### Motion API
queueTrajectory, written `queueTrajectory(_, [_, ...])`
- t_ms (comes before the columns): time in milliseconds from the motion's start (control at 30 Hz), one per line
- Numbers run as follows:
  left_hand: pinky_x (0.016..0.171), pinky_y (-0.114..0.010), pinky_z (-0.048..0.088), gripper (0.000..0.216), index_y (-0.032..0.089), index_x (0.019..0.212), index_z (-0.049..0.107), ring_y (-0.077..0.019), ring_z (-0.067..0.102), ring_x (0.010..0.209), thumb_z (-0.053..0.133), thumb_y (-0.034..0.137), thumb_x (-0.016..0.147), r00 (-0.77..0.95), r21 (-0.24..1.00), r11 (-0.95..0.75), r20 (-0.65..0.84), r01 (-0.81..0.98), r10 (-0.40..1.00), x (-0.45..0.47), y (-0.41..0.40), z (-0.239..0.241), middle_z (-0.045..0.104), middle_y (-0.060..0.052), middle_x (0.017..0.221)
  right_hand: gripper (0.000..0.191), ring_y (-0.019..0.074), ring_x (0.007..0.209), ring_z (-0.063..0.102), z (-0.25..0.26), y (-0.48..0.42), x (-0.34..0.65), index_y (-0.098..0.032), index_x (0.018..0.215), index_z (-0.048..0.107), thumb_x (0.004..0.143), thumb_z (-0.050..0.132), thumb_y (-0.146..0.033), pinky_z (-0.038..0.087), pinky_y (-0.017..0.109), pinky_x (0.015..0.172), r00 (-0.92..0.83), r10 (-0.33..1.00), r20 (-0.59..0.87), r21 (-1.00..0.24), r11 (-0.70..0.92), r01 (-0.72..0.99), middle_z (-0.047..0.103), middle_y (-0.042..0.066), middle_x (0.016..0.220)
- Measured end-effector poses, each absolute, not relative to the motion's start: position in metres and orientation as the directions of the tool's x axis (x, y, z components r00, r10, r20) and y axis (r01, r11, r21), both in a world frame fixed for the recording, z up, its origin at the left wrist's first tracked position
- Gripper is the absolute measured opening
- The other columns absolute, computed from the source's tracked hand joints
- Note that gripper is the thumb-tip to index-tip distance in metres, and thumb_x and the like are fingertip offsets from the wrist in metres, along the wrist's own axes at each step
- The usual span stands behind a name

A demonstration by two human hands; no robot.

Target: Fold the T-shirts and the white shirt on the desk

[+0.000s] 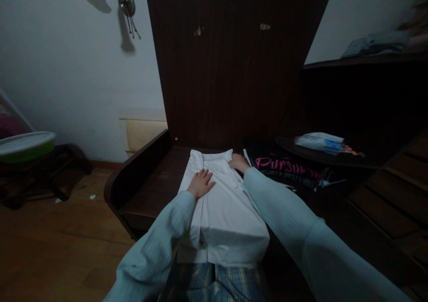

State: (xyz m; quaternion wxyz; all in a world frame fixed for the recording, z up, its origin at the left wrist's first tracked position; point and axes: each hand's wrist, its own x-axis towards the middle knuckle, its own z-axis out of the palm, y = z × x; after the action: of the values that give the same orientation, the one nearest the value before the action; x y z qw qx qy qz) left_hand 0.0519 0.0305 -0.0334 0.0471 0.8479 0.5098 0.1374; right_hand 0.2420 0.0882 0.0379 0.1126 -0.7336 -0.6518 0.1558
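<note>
Basin [28, 148], green side w/ pale top, sits far L on a low dark stool [75, 161]; pale scraps [92, 196] lie on the wood floor [67, 244] nearby; a metal wall fitting [127, 4] is up on the white wall [67, 61], w/ a beige panel [146, 134] low down, next to the bench; then the dark wooden bench [147, 190] w/ its curved side, & a tall dark board [230, 79] behind it, marked w/ pale worn spots; my L sleeve [150, 248], pale blue-green, runs up to my L hand [200, 184], which lies palm-down, fingers spread, on the L part of the white garment [230, 213], not clenched; garment's laid out in front of me, mid-view, far end on the bench, near end hanging over blue plaid cloth [234, 282]; my R hand [239, 163] is at its far R corner, fingers bent & touching the edge, but can't tell if they're pinching it; my R sleeve [294, 213] slants off to the lower R; just beyond that hand, black cloth [284, 166] w/ pink lettering; farther R, a white-&-blue packet [319, 141] on a rounded dark shelf [361, 159]; folded cloth [377, 43] up on a higher ledge [368, 62]; dark slats [394, 204] at far R.
</note>
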Motion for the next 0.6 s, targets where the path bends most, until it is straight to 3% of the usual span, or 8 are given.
queueTrajectory(133, [0.101, -0.048, 0.023, 0.048, 0.017, 0.124, 0.041, -0.0282, 0.025, 0.128, 0.036, 0.044, 0.084, 0.432, 0.231, -0.468, 0.191, 0.853, 0.882, 0.052, 0.028, -0.034, 0.036, -0.012, 0.136, 0.037, 0.0276, 0.098, 0.057, 0.042, 0.091, 0.204, -0.009, 0.100, 0.060, 0.064, 0.054, -0.008, 0.047, 0.030, 0.077, 0.027, 0.998, -0.059, -0.474, -0.051, 0.879, 0.061, 0.018, 0.104])
queueTrajectory(300, [0.100, -0.038, 0.030, 0.048, 0.006, 0.125, 0.033, -0.0229, 0.039, 0.120, 0.037, 0.025, 0.082, 0.353, 0.329, -0.439, 0.291, 0.836, 0.889, 0.052, 0.028, -0.033, 0.045, -0.018, 0.127, 0.014, 0.0205, 0.061, 0.063, 0.030, 0.087, 0.165, -0.005, 0.082, 0.061, 0.071, 0.052, -0.011, 0.052, 0.027, 0.055, -0.031, 0.991, -0.128, -0.658, -0.061, 0.750, 0.064, 0.014, 0.067])
queueTrajectory(433, [0.095, -0.032, 0.035, 0.054, 0.002, 0.129, 0.026, -0.0190, 0.047, 0.110, 0.036, 0.011, 0.077, 0.317, 0.391, -0.445, 0.351, 0.806, 0.881, 0.051, 0.029, -0.033, 0.051, -0.018, 0.118, 0.014, 0.0125, 0.050, 0.059, 0.025, 0.085, 0.158, -0.009, 0.075, 0.056, 0.080, 0.048, -0.019, 0.050, 0.021, 0.049, -0.093, 0.984, -0.150, -0.786, -0.061, 0.616, 0.058, 0.005, 0.054])
queueTrajectory(600, [0.096, -0.034, 0.035, 0.047, 0.011, 0.123, 0.043, -0.0191, 0.048, 0.108, 0.037, 0.010, 0.076, 0.423, 0.289, -0.528, 0.354, 0.799, 0.834, 0.049, 0.030, -0.033, 0.056, -0.011, 0.112, 0.013, 0.0064, 0.049, 0.054, 0.037, 0.075, 0.186, -0.013, 0.072, 0.052, 0.082, 0.046, -0.019, 0.044, 0.015, 0.048, -0.136, 0.985, -0.109, -0.855, -0.024, 0.517, 0.058, 0.001, 0.059])
